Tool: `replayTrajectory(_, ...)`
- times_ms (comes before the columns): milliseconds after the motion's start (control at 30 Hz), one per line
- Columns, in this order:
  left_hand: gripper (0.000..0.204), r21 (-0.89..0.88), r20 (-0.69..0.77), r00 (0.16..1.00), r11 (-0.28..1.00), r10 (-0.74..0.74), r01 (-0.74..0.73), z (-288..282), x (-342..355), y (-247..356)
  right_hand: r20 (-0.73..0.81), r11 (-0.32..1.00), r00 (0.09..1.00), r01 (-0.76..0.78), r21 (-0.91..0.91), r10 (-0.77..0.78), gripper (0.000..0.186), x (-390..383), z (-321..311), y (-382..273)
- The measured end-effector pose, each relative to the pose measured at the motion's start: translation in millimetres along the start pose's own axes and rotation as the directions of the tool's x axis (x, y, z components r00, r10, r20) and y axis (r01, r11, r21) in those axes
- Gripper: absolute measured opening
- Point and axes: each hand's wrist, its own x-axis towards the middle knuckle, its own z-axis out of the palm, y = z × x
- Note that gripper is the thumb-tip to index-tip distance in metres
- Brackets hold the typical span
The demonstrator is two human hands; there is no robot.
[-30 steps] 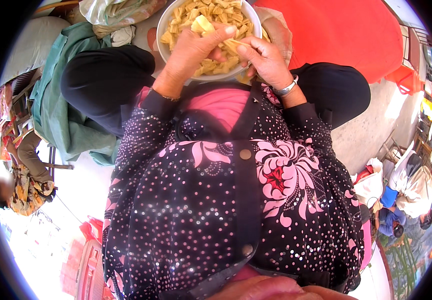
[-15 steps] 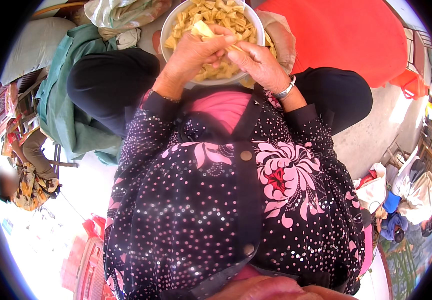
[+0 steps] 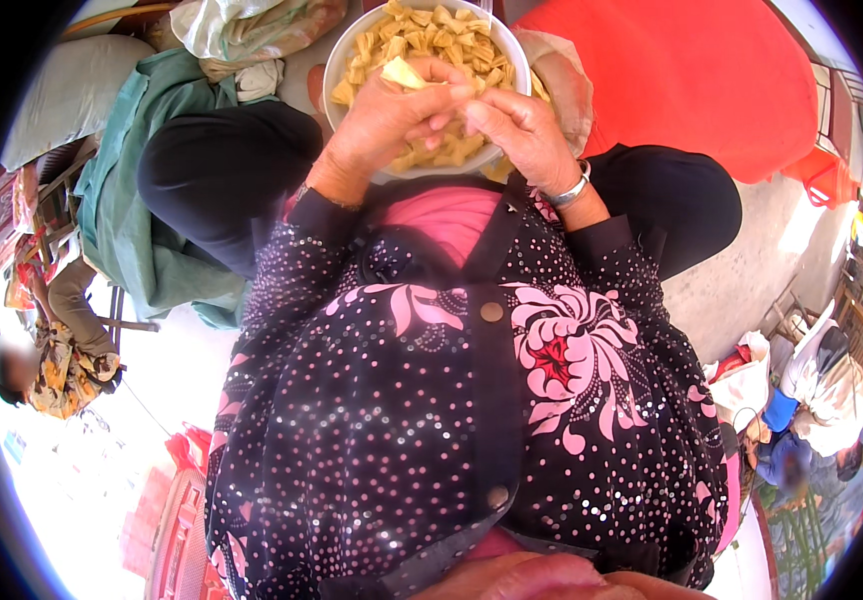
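A folded yellow piece, apparently paper, [image 3: 404,73] sticks up from my left hand [image 3: 377,122], whose thumb and fingers are closed round it. My right hand [image 3: 530,135] meets the left fingertips with its thumb and forefinger pinched; the part of the piece between the fingertips is mostly hidden. Both hands are over the near half of a round white basin [image 3: 525,75]. Many small yellow folded pieces [image 3: 442,32], some shaped like bow ties, fill the basin.
A red covered surface [image 3: 682,80] lies right of the basin, a pale bag [image 3: 564,90] against its side. Green cloth [image 3: 157,190] and a plastic sack [image 3: 252,30] are at left. A seated person [image 3: 72,350] is at far left; other people [image 3: 802,400] are at right.
My hands stay together over the basin, with small finger movements. A bit of yellow that showed between the fingertips is now mostly covered. The whole view has shifted slightly.
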Motion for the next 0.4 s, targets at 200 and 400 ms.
replayTrajectory(200, 0.008, -0.046, -0.144, 0.987, 0.996, 0.069, -0.077, -2, -4, 9, -0.099, 1.0, 0.995, -0.005, -0.017, 0.003, 0.033, -4, -4, -11)
replayTrajectory(400, 0.009, -0.028, -0.188, 0.97, 0.986, 0.154, -0.162, -9, -7, 19, -0.124, 0.997, 0.989, 0.076, -0.031, -0.08, 0.026, -1, -14, -16)
